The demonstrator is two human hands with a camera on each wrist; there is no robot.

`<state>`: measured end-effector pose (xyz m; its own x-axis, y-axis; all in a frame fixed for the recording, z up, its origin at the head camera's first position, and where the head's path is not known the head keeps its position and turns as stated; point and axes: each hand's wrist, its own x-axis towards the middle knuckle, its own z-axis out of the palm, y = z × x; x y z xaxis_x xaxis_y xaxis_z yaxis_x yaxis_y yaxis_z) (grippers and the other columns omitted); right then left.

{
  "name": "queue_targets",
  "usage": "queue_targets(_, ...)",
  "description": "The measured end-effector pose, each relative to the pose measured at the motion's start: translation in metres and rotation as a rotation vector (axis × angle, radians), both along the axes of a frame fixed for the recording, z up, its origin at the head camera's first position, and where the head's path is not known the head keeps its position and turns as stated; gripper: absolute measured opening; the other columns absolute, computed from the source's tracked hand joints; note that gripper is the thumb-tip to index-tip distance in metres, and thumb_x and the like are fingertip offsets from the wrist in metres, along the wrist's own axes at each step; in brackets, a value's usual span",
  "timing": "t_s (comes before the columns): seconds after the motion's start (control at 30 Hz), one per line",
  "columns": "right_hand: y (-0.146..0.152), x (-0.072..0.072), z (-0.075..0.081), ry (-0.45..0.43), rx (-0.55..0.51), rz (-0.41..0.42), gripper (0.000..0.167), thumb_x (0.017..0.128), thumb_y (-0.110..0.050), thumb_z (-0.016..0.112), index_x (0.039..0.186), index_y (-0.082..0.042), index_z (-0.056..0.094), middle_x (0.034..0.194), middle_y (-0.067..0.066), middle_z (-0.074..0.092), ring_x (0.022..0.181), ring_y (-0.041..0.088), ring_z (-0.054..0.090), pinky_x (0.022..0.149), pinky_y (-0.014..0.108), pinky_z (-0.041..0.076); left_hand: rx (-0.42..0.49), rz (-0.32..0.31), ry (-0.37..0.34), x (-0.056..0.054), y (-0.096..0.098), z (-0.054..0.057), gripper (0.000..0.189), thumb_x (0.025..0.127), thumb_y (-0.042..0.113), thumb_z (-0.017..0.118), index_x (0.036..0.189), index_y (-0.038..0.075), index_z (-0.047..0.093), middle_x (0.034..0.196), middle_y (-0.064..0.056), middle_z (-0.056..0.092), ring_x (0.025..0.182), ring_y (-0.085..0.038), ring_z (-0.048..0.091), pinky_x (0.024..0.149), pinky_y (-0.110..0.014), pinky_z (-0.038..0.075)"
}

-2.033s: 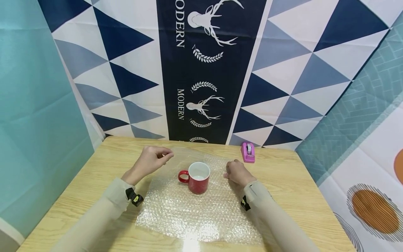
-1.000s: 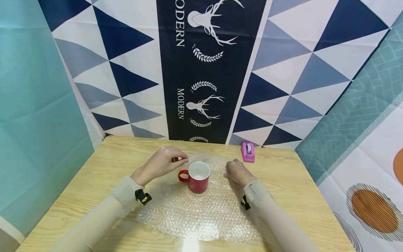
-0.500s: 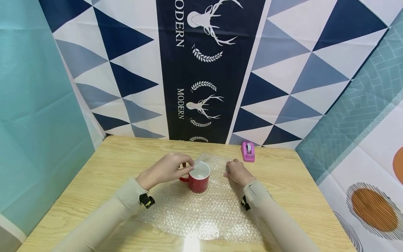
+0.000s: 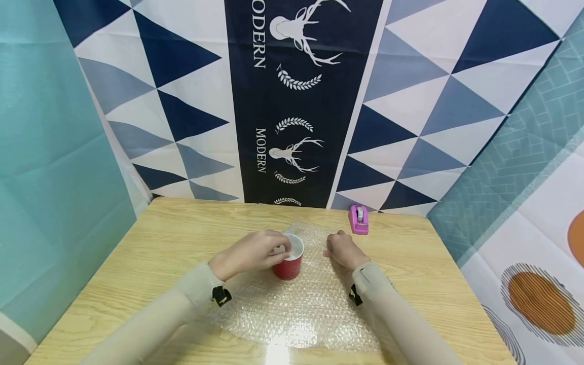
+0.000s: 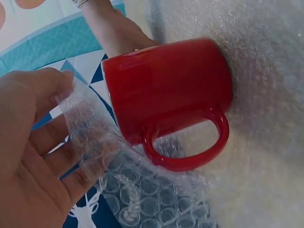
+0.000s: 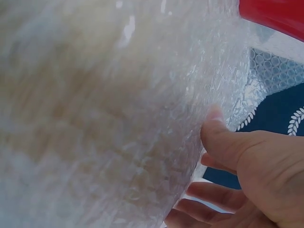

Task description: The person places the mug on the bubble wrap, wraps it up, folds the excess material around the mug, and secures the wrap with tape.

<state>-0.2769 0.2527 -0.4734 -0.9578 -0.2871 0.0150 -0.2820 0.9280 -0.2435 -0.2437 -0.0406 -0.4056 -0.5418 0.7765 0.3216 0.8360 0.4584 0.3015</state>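
Mug (image 4: 288, 268): red outside, white inside. Bubble wrap (image 4: 296, 310): clear, round-bubble pattern. Tape dispenser (image 4: 359, 226): pink. Tabletop (image 4: 171, 233): yellowish wood grain. Backdrop (image 4: 406, 96) shows navy, grey-blue, white triangles; 2 white stags (image 4: 282, 28).

I observe a smooth, glossy mug (image 5: 166, 85); beneath it, shiny, bubbled plastic wrap (image 4: 296, 309); around it, a wood-grained tabletop (image 4: 150, 258).

Mug (image 4: 289, 269) red w/ white inside, upright on clr wrap (image 4: 296, 309), twd 12 o'clock. Wrap's 9 o'clock side lifted.
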Motion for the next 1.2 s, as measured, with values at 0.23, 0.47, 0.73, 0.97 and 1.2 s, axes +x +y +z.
queue_targets(0.23,0.003,-0.003,-0.004,-0.014,-0.018,-0.001,0.023,0.091,-0.020,0.078,0.082,-0.006,0.063,0.085,0.012,0.060,0.085,0.028,0.058,0.083,0.048,0.057,-0.071,0.042,0.039,-0.001,0.011,-0.004,0.007,0.099,0.018,0.068,0.092,0.019,0.070,0.083,0.008,0.068,0.071,-0.006,0.056,0.063,-0.017,0.048)
queue_targets(0.47,0.002,-0.006,-0.007,-0.004,0.014,-0.015,0.022,0.092,-0.022,0.078,0.082,-0.007,0.065,0.085,0.010,0.060,0.084,0.026,0.058,0.081,0.047,0.057,-0.144,0.032,0.091,0.001,0.017,-0.008,0.011,0.098,0.016,0.068,0.087,0.017,0.069,0.076,0.008,0.064,0.065,-0.008,0.050,0.061,-0.020,0.046)
queue_targets(0.73,-0.002,-0.001,-0.003,-0.034,0.019,-0.018,0.020,0.095,-0.021,0.074,0.085,-0.006,0.065,0.089,0.013,0.062,0.087,0.031,0.060,0.086,0.051,0.056,-0.279,0.076,0.170,0.005,0.018,-0.010,0.026,0.098,0.039,0.069,0.083,0.017,0.070,0.085,0.003,0.071,0.081,-0.016,0.066,0.083,-0.039,0.055)
queue_targets(0.97,-0.001,-0.003,-0.003,-0.062,0.036,-0.030,0.020,0.096,-0.024,0.072,0.086,-0.008,0.065,0.096,0.016,0.061,0.093,0.034,0.061,0.090,0.053,0.056,-0.267,0.112,0.170,0.002,0.018,-0.012,0.034,0.106,0.036,0.055,0.085,0.014,0.072,0.081,0.000,0.073,0.080,-0.018,0.068,0.080,-0.037,0.054)
queue_targets(1.2,-0.003,-0.002,-0.002,-0.048,0.029,-0.018,0.022,0.095,-0.024,0.073,0.084,-0.008,0.064,0.092,0.015,0.062,0.091,0.033,0.061,0.089,0.053,0.056,-0.011,0.181,-0.090,-0.007,0.020,-0.010,0.019,0.095,-0.001,0.063,0.110,0.002,0.074,0.105,-0.011,0.077,0.091,-0.018,0.072,0.078,-0.029,0.061)
